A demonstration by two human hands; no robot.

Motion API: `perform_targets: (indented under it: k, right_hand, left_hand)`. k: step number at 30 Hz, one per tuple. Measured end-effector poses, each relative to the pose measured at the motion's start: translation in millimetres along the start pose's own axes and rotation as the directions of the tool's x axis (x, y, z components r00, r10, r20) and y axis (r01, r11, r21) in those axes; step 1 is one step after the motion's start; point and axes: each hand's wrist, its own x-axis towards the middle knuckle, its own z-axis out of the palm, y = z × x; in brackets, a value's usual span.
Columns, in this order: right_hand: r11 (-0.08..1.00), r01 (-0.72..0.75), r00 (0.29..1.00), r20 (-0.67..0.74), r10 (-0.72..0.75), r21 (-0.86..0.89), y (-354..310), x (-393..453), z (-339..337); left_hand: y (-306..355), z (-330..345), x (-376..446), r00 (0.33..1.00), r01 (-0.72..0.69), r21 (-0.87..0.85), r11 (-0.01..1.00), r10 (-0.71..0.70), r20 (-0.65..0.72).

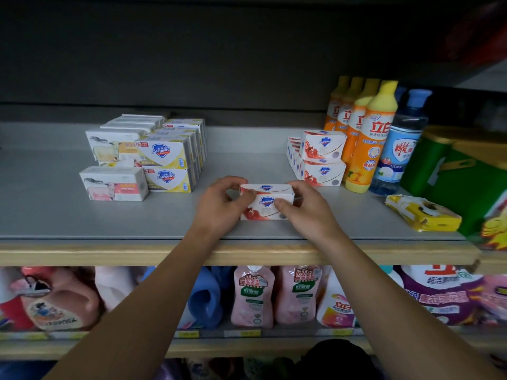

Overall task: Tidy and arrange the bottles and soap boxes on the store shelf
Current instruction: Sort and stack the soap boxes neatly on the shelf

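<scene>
A red-and-white soap box (265, 202) stands near the front middle of the grey shelf (55, 215). My left hand (222, 205) grips its left end and my right hand (304, 208) grips its right end. More red-and-white soap boxes (322, 157) are stacked behind to the right. Yellow-and-white soap boxes (167, 163) are stacked at the left, with sheep-print soap boxes (113, 183) beside them. Several orange dish-soap bottles (369, 138) and a blue-capped clear bottle (400, 144) stand in rows at the right.
A crumpled yellow box (422, 216) lies at the right front of the shelf. A green container (461, 171) fills the far right. Below the wooden shelf edge (109, 252), pink pouches (253, 294) and detergent jugs (55, 300) line the lower shelf.
</scene>
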Motion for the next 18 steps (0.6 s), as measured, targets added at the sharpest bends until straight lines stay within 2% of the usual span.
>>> perform_targets:
  k: [2,5,7,10,12,18]
  right_hand:
    - [0.998,-0.016,1.000,0.020,0.017,-0.052,-4,-1,-7]
    - [0.953,0.006,0.997,-0.066,-0.027,-0.302,0,-1,-39]
    - [0.860,0.006,0.996,-0.072,-0.049,-0.510,10,-3,-66]
    - [0.648,-0.041,0.996,0.021,0.087,-0.760,30,-9,-94]
    - [0.589,-0.047,0.986,0.056,0.156,-0.806,41,-12,-96]
    - [0.591,-0.031,0.991,0.053,0.125,-0.806,44,-12,-93]
  left_hand:
    - [1,0,0,0.998,-0.056,0.074,0.996,0.055,0.013]
    - [1,3,1,0.979,-0.205,0.244,0.948,0.194,0.069]
    - [1,6,1,0.952,-0.306,0.357,0.883,0.283,0.118]
    - [5,11,7,0.927,-0.375,0.442,0.815,0.340,0.159]
    - [11,17,13,0.917,-0.398,0.453,0.798,0.360,0.172]
    - [51,62,47,0.883,-0.464,0.428,0.775,0.444,0.154]
